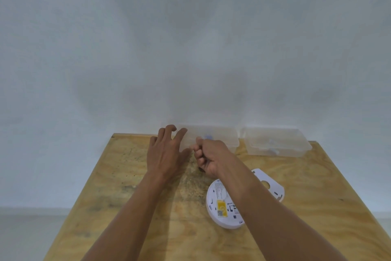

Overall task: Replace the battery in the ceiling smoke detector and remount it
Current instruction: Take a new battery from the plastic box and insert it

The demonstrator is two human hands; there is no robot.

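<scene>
The white smoke detector (222,207) lies face down on the wooden table (127,207), its yellow label up, partly under my right forearm. Its white mounting plate (273,186) lies just to the right. My right hand (208,156) is curled into a fist in front of the left clear container (220,135). A small dark end, seemingly the battery (201,169), pokes out below the palm. My left hand (167,150) hovers with spread, relaxed fingers at that container's left corner; whether it touches is unclear.
A second clear plastic container (277,142) with small items inside stands at the back right of the table. A pale wall rises right behind the table. The table's left edge runs diagonally, with floor beyond it.
</scene>
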